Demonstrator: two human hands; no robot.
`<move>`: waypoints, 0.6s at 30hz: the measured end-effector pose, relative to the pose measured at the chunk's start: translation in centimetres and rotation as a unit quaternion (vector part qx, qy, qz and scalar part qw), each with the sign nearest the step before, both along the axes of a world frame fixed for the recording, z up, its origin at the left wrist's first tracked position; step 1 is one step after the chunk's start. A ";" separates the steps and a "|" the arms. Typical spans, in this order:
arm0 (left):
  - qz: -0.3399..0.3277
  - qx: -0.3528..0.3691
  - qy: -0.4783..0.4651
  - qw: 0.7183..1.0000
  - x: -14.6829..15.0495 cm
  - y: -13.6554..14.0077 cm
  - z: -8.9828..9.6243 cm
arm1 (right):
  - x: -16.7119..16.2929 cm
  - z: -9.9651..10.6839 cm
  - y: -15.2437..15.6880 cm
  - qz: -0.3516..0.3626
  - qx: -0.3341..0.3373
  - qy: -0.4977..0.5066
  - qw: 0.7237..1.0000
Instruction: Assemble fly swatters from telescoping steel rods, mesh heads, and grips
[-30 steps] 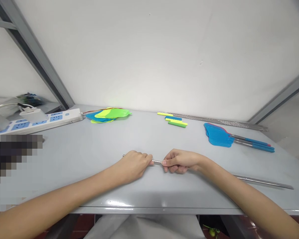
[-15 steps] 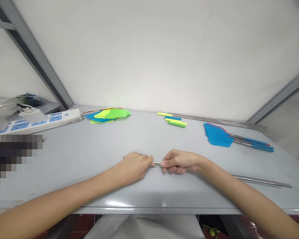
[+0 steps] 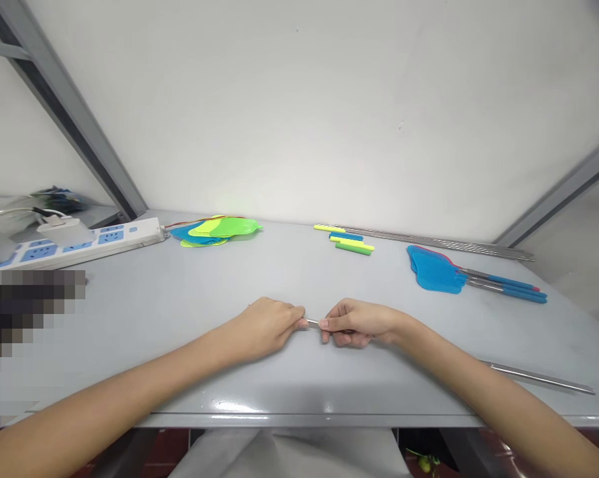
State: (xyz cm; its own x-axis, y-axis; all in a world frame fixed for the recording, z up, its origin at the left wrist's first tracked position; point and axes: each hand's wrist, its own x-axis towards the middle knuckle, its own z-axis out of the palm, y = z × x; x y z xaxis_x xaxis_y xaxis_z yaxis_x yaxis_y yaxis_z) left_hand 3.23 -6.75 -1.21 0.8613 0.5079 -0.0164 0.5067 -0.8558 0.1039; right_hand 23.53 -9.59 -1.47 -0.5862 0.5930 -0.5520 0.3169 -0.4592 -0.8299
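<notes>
My left hand [image 3: 272, 324] is closed, palm down, around a thin metal rod [image 3: 313, 323] above the grey table. A short stretch of bare rod shows between my two hands. My right hand [image 3: 352, 323] pinches the same rod between thumb and fingers, with the other fingers curled under. The rod seems to run on behind my right forearm, since a shiny length in line with it comes out on the right, slanting down toward the table's front. Most of its left end is hidden by my left hand.
Blue fly swatters [image 3: 436, 269] with metal shafts lie to the right. Metal rods [image 3: 459, 245] rest along the wall, beside yellow, blue and green grip sleeves [image 3: 352, 243]. Green, yellow and blue swatter heads [image 3: 224, 229] lie at back left, near a white power strip [image 3: 130, 230].
The rod has tilted: its right end has dropped toward the front edge and shifted slightly right. My left hand has risen a little; both hands keep their hold.
</notes>
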 end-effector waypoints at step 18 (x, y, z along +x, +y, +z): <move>0.003 -0.051 -0.016 0.999 -0.2 0.7 -0.3 | -0.1 0.5 0.1 0.002 -0.006 -0.013 1.000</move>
State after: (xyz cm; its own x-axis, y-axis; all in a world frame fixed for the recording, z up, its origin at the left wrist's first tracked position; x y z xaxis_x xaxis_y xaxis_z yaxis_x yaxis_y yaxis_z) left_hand 3.01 -6.08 -1.56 0.8594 0.5098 -0.0406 0.5063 -0.8371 0.2073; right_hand 23.48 -9.46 -0.93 -0.5740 0.5842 -0.5738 0.3395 -0.4680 -0.8159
